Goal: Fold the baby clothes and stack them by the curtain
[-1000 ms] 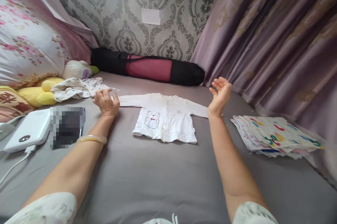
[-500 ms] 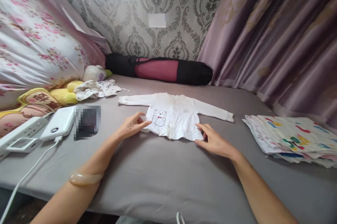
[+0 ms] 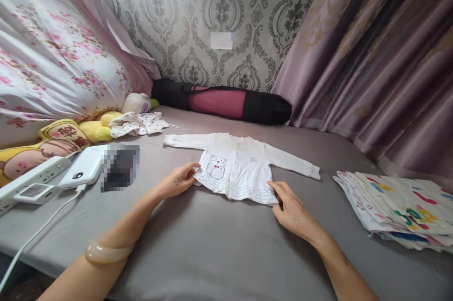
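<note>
Both hands have moved from the sleeve ends, where they were one second ago, to the lower corners of the white shirt (image 3: 244, 162). Now the left hand (image 3: 179, 182) touches its near left corner, and the right hand (image 3: 293, 211) is at its near right corner; the shirt lies flat between them. Fingers of each hand stand in a narrow bend, but I cannot tell whether they pinch the cloth. Under it is a grey sheet (image 3: 219, 254); at the far side, a black and red bag (image 3: 217, 103) lies before the patterned wall (image 3: 170, 32). On the right rests a stack of cloths (image 3: 414, 206). The shirt's collar points far, its hem near; the long axis, cuff to cuff, goes left to right, the right cuff slightly nearer.
</note>
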Tool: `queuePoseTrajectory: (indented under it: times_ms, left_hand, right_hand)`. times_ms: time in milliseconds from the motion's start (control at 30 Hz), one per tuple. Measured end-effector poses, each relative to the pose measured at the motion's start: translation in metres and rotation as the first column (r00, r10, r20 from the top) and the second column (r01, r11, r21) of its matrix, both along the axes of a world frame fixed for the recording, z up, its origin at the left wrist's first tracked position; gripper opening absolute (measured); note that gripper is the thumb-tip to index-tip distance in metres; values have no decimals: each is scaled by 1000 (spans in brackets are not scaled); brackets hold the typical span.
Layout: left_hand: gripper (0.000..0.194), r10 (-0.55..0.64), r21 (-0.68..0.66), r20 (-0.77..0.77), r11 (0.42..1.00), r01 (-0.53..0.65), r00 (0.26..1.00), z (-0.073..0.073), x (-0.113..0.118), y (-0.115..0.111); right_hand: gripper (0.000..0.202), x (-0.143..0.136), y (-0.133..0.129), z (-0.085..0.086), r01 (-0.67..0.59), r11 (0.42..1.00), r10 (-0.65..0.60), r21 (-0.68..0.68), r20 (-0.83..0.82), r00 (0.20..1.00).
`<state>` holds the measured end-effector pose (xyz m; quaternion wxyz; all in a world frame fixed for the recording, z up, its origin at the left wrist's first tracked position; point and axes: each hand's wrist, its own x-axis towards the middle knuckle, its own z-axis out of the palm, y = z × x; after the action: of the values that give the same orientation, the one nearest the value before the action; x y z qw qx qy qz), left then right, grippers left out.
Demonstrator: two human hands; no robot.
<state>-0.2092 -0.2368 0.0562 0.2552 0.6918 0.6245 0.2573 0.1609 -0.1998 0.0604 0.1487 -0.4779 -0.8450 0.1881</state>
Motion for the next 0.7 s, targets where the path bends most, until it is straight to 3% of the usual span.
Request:
queuePoseTrajectory:
  times_ms: [133, 233, 433, 700]
  left_hand:
    - [31, 152, 48, -112, 988, -147, 982, -5, 12, -2]
    - [31, 190, 77, -174, 981, -179, 966, -12, 17, -2]
    - [35, 151, 113, -206, 985, -130, 967, -18, 16, -1]
    - [28, 97, 115, -364, 992, -59, 926, -6, 2, -3]
  right_hand:
    - [53, -8, -5, -3, 49, 998, -50, 24, 7, 999]
    - [50, -14, -5, -8, 117, 991, -118, 63, 14, 993]
    - [53, -14, 0, -20, 121, 978, -125, 167, 12, 992]
    - [52, -5, 2, -15, 59, 976, -76, 212, 75, 994]
